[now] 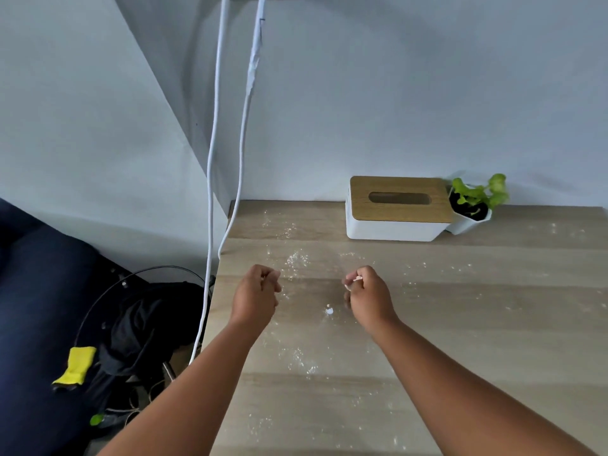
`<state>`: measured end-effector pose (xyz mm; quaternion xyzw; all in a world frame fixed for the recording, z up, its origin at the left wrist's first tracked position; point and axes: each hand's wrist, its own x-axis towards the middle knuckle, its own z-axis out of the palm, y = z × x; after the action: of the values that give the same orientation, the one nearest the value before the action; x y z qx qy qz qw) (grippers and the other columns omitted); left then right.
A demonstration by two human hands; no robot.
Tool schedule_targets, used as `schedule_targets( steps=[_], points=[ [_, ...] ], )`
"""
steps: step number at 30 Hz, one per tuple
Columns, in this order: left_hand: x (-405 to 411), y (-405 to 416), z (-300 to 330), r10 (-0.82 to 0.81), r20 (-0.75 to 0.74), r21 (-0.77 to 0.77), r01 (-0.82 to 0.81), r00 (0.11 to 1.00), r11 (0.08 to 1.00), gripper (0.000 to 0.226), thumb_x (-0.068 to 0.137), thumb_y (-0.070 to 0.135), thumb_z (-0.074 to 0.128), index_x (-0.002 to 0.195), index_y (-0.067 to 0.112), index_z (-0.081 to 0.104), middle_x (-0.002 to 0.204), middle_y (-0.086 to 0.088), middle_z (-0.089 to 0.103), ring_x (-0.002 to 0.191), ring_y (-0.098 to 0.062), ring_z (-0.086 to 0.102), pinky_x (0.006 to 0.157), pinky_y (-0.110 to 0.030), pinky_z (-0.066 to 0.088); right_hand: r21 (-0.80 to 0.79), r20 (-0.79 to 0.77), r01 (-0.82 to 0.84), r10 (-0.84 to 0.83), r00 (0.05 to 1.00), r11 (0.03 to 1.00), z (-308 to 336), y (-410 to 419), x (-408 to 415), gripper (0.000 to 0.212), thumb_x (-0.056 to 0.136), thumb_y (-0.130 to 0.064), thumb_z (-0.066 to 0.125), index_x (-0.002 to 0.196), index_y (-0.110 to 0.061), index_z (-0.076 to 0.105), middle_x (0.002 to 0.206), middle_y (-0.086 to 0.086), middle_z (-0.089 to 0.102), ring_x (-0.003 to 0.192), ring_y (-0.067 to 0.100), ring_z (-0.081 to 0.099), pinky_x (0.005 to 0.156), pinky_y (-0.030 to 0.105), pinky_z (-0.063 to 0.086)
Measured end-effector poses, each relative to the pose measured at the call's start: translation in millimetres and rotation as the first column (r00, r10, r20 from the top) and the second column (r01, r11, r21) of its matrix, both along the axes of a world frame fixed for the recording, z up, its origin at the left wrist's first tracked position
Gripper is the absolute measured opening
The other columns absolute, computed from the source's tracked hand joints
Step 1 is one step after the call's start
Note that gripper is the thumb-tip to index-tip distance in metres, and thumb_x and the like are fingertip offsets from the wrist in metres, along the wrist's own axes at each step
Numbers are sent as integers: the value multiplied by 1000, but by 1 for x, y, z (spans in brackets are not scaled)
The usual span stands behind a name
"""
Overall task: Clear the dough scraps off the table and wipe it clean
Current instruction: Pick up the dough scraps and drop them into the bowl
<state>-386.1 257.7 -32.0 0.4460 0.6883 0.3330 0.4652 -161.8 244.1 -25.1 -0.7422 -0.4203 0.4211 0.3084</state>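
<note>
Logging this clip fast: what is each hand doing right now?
Left hand: fingers curled; whether it holds anything cannot be told.
Right hand: fingers curled, pinching a small white dough scrap.

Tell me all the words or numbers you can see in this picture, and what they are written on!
There are none to read.
The tissue box has a plain wooden lid and plain white sides.
The white plant pot shows no label.
The yellow cloth on the floor shows no print.
The table carries only flour dust and a small dough scrap.
</note>
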Motion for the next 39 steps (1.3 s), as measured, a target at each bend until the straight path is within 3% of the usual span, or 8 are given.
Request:
schedule_targets(
  steps=[7,12,15,18,25,28,33,39],
  points=[
    [21,-27,6,90,204,-88,-73,975,993,51,100,61,49,90,12,59,53,8,42,45,-10,36,44,-26,33,-46,-187,172,-177,966,984,12,-40,15,12,93,-14,56,83,-16,61,76,3,64,63,20,54,63,33,44],
    [37,-35,7,50,178,-154,-22,983,988,7,92,18,65,94,17,58,57,2,46,44,-12,39,44,-25,35,-82,-178,174,-186,966,981,20,-57,27,18,95,-10,54,92,-24,65,80,1,65,51,6,53,50,21,43],
    [52,-39,10,13,212,-166,23,977,986,21,89,1,62,103,17,58,64,-1,50,46,-14,42,52,-29,38,-76,-230,194,-207,951,978,25,-66,36,32,95,3,42,97,-19,65,90,1,69,54,6,58,59,28,48],
    [69,-41,12,-20,243,-171,63,970,983,22,94,-1,56,107,16,58,68,-5,56,50,-13,48,51,-29,42,-53,-330,235,-239,913,971,31,-77,46,34,101,6,38,108,-13,64,105,6,70,58,9,61,54,25,53],
    [112,-64,19,-161,337,-119,212,928,970,18,105,7,49,112,12,64,94,-7,67,61,-9,57,52,-26,46,106,-230,209,-181,956,972,43,-113,85,33,106,1,37,108,-21,61,106,-1,71,47,9,53,48,26,47],
    [140,-82,26,-195,337,-107,243,921,964,18,107,15,49,110,13,67,92,-5,65,60,-9,53,52,-25,43,127,-184,210,-185,965,970,45,-134,108,27,107,-4,39,108,-20,61,98,-5,72,46,13,50,48,27,44],
    [196,-118,41,-186,303,-67,216,935,974,31,108,38,48,101,14,66,75,0,65,51,-12,49,44,-24,37,149,-122,264,-247,961,953,45,-175,153,17,109,-19,43,107,-16,60,82,2,67,54,14,50,64,35,44],
    [257,-161,59,-237,254,-87,266,938,960,46,106,53,45,89,15,63,59,-1,56,42,-18,43,40,-24,30,128,-145,412,-394,908,902,48,-235,207,29,110,-32,43,98,-13,63,71,-1,61,58,9,57,57,29,46]
  ],
)
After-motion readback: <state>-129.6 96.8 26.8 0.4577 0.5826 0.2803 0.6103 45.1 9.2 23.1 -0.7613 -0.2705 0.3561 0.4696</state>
